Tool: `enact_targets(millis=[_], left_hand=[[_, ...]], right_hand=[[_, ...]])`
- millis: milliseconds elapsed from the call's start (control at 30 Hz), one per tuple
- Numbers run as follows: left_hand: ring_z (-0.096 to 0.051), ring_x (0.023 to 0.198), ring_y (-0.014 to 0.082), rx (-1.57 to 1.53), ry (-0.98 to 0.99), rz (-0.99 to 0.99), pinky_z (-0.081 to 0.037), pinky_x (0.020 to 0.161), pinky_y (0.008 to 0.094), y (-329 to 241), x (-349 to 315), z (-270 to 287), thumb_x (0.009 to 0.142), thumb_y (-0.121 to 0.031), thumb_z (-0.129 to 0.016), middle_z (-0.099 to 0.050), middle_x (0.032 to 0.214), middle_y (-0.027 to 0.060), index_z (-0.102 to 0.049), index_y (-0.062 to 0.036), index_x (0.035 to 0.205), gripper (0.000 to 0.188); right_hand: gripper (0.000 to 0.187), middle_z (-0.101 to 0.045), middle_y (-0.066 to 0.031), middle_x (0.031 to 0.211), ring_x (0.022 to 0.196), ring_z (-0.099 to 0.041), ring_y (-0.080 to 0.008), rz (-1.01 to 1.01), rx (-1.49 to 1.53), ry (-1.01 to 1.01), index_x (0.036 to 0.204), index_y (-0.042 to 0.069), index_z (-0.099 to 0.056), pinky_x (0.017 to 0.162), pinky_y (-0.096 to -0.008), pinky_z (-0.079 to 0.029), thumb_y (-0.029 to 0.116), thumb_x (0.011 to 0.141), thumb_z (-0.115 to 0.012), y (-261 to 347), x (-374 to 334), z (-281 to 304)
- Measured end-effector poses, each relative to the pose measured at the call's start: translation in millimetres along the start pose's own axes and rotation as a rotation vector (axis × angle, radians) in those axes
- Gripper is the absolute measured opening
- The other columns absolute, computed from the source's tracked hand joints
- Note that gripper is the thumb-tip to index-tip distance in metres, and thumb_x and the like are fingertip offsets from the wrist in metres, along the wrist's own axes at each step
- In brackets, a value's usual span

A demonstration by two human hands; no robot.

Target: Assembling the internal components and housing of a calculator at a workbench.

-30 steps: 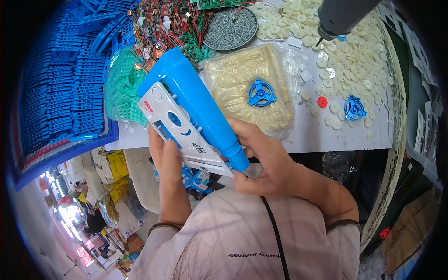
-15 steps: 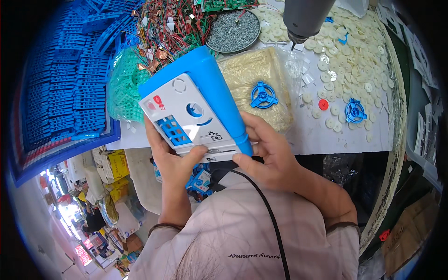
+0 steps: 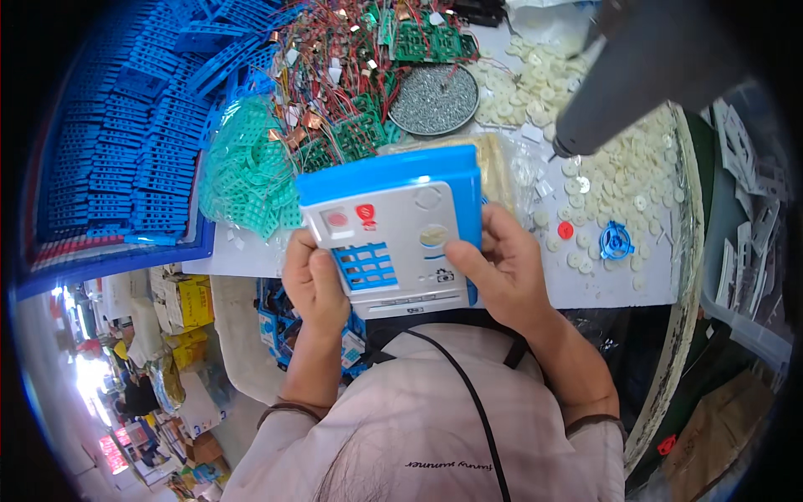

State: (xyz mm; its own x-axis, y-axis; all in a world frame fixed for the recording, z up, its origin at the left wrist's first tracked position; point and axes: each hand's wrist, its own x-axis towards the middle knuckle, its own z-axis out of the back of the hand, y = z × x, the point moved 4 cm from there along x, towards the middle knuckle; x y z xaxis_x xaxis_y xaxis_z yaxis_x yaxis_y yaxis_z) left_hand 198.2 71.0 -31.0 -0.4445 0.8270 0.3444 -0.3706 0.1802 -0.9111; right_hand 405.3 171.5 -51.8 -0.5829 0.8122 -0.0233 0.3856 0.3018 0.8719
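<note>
Boxes and packed goods line the floor away to the left, one yellow box (image 3: 192, 299) among them, while my white worktable (image 3: 606, 293) spreads out ahead. On its far left a blue crate (image 3: 117, 266) is crammed with blue slatted parts (image 3: 117, 167); next to it come green grids (image 3: 247, 176) in clear plastic, then a tangle of red wires (image 3: 330, 58) and circuit boards (image 3: 427, 40). A heap of screws (image 3: 435, 99) sits far off near the middle, with pale discs (image 3: 636, 184) strewn over the right side, where a red disc (image 3: 565, 230) and a blue spoked ring (image 3: 616, 241) lie toward the near edge. A grey power driver (image 3: 636, 75) hangs over them, tip down. Between me and the table's near edge I hold a blue-and-white casing (image 3: 410, 222) up off the surface, its white face tilted toward me. My left hand (image 3: 318, 280) grips its left edge, thumb at the front, the other fingers partly hidden behind. My right hand (image 3: 512, 268) clamps the right side, thumb pressed flat beside the round hole, fingers around the blue back. I'd judge the step in hand is seating or checking the white face against the blue body; whether it is fastened I can't tell. Next, I think, calls for keeping the two parts squared and firmly together while I check the edges.
</note>
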Motion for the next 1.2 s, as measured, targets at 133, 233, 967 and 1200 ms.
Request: enact_targets(millis=[133, 233, 967, 1200], left_hand=[[-0.056, 0.093, 0.0093, -0.060, 0.094, -0.052, -0.045, 0.085, 0.0245, -3, 3, -6, 0.104, -0.028, -0.053, -0.064, 0.105, 0.0078, -0.060, 0.0036, 0.108, 0.033], [-0.057, 0.093, 0.0098, -0.236, 0.079, 0.002, -0.047, 0.083, 0.0260, -14, 13, -26, 0.102, -0.032, -0.055, -0.065, 0.107, 0.0087, -0.061, 0.0037, 0.108, 0.037], [-0.043, 0.074, 0.0018, -0.185, 0.093, 0.290, -0.039, 0.065, 0.0212, 6, 17, -31, 0.109, -0.024, -0.044, -0.055, 0.081, -0.0042, -0.056, -0.0029, 0.094, 0.029], [-0.044, 0.074, 0.0007, -0.047, 0.147, 0.242, -0.040, 0.062, 0.0219, 23, 12, -30, 0.110, -0.027, -0.044, -0.056, 0.081, -0.0040, -0.056, -0.0031, 0.093, 0.032]], right_hand=[[0.028, -0.069, -0.0057, 0.104, 0.093, -0.061, -0.0067, -0.058, -0.131, 0.075, 0.116, -0.004, -0.058, 0.079, -0.0248, -0.051, 0.015, 0.097, -0.069, 8, -3, 12], [0.032, -0.069, -0.0053, 0.105, 0.095, -0.061, -0.0067, 0.162, -0.028, 0.002, 0.119, -0.003, -0.061, 0.082, -0.0243, -0.050, 0.020, 0.099, -0.068, 32, 7, 7], [0.047, -0.065, -0.0116, 0.123, 0.110, -0.064, -0.0150, -0.108, 0.003, -0.033, 0.141, -0.004, -0.046, 0.096, -0.0300, -0.051, 0.013, 0.100, -0.063, 18, 29, 5], [0.050, -0.065, -0.0142, 0.125, 0.109, -0.066, -0.0169, -0.141, -0.029, 0.009, 0.141, -0.006, -0.046, 0.094, -0.0313, -0.054, 0.004, 0.096, -0.064, 11, 24, 11]])
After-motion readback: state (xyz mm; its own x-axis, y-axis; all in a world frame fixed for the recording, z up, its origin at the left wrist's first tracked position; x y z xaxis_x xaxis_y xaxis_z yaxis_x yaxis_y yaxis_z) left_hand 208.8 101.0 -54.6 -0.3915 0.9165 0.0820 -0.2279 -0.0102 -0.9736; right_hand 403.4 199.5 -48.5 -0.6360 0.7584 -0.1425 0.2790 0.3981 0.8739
